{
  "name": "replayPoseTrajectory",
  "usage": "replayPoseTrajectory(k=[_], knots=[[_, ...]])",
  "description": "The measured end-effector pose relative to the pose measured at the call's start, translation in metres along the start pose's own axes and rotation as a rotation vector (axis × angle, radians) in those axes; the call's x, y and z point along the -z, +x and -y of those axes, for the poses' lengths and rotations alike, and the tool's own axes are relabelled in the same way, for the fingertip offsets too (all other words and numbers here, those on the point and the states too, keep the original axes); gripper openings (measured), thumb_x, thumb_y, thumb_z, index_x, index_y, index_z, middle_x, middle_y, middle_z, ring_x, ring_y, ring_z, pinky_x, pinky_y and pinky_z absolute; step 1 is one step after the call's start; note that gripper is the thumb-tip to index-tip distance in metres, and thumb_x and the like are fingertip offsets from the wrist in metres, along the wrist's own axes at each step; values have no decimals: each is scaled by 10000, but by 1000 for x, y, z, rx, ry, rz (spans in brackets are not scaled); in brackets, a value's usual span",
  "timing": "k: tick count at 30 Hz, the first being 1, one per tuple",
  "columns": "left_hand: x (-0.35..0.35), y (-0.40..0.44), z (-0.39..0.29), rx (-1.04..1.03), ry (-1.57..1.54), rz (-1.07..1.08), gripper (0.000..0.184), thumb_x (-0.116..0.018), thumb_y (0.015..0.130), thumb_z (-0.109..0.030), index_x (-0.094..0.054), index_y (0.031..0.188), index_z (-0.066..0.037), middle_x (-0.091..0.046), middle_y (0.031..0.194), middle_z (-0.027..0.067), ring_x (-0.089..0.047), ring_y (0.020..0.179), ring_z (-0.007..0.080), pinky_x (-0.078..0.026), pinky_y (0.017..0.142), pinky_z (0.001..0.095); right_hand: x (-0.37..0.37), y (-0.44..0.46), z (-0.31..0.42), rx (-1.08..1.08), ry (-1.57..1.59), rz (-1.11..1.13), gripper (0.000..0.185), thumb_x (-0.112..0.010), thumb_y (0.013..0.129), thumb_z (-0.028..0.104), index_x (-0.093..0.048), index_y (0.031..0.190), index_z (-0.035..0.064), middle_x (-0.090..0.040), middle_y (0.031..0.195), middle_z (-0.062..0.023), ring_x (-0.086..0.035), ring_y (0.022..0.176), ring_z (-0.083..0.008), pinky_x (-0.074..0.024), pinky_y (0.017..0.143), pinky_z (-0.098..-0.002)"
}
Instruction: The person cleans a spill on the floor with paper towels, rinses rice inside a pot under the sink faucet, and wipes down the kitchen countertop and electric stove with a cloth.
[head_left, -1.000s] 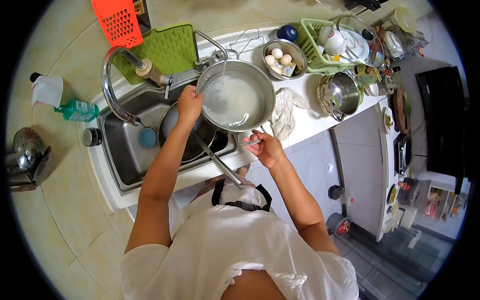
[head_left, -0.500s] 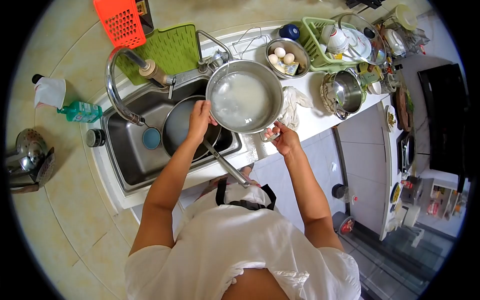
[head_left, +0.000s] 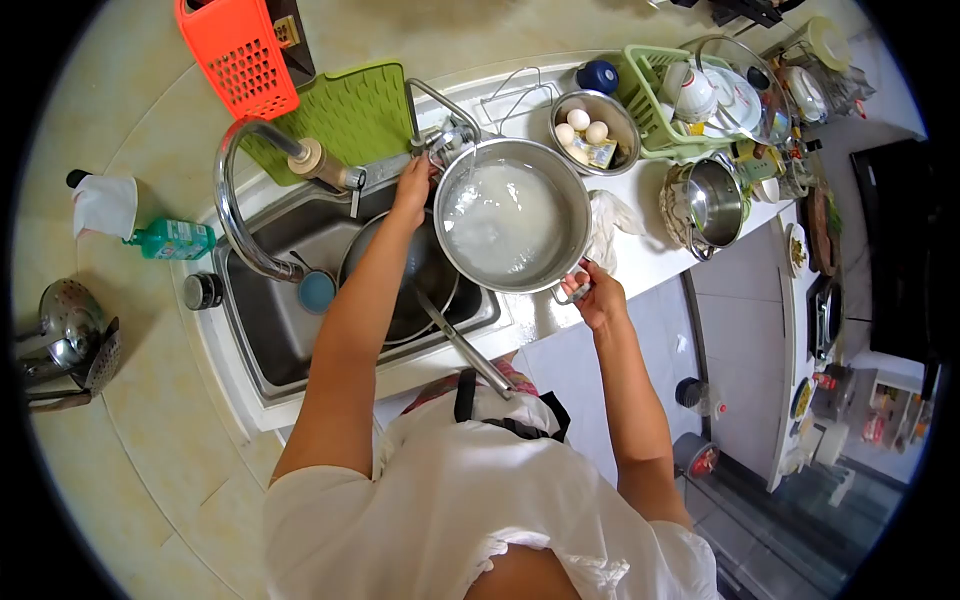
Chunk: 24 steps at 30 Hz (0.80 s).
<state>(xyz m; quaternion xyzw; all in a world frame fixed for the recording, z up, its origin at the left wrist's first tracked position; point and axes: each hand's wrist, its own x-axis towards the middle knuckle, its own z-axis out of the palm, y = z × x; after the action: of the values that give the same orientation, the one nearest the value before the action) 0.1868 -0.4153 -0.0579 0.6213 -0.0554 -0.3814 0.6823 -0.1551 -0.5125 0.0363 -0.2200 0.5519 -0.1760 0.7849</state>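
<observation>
The right hand (head_left: 598, 298), right of centre, is mostly closed, fingers curled about the loop handle (head_left: 571, 294) of a wide metal pot (head_left: 578, 240). That pot sits in the middle of the frame, upright and holding cloudy water (whether the counter bears its weight, I cannot tell). The left hand (head_left: 413, 192), above and left of centre, is partly open, its fingers at the base of the small tap (head_left: 447, 142); whether they grip it is hidden.

Half a second ago the left hand was at the left rim of the pot; now it is beyond that rim, up by the tap. The right hand remains at the same handle.

One long-handled pan (head_left: 408, 312) lies in the one sink (head_left: 272, 325), left of the pot, with one blue cup (head_left: 317, 291) near it. One cloth (head_left: 603, 228) lies just right of the pot. Farther off, toward the upper right, are one bowl (head_left: 624, 122) with at least three eggs (head_left: 578, 119), one smaller pot (head_left: 712, 190) and one green dish rack (head_left: 648, 92).
</observation>
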Motion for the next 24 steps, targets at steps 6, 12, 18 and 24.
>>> replayPoseTrajectory(k=[6, 12, 18, 24], knots=[[-1, 55, 7, 199, -199, 165, 358, -481, 933, -381, -605, 955, -46, -673, 866, 83, -638, 780, 184, -489, 704, 297, -8, -7, 0, 28, -64, -36, 280, -342, 1015, 214, -475, 1150, 7, -483, 623, 0, -613, 666, -200, -568, 722, -362], [-7, 65, 8, 238, -480, 131, 351, -508, 894, -277, -568, 983, 57, -668, 919, 208, -668, 870, 278, -550, 811, 373, -2, -5, -4, 51, -33, -1, 272, -358, 1003, 191, -485, 1136, -10, -498, 675, -23, -619, 689, -221, -571, 747, -379], [-11, 70, 9, 97, -777, 147, 139, -529, 854, -170, -564, 866, -36, -599, 1173, 227, -607, 980, 303, -532, 854, 394, -2, -5, -2, 39, 2, 4, 249, -376, 1001, 182, -480, 1125, -6, -498, 664, -22, -611, 658, -207, -577, 739, -360], [-15, 67, 7, 89, -696, 227, 208, -567, 869, -223, -593, 963, -38, -610, 1157, 153, -587, 968, 245, -508, 877, 378, 2, -3, -3, 34, -2, 36, 252, -370, 1004, 193, -488, 1119, 2, -512, 677, -14, -615, 691, -188, -571, 749, -343]])
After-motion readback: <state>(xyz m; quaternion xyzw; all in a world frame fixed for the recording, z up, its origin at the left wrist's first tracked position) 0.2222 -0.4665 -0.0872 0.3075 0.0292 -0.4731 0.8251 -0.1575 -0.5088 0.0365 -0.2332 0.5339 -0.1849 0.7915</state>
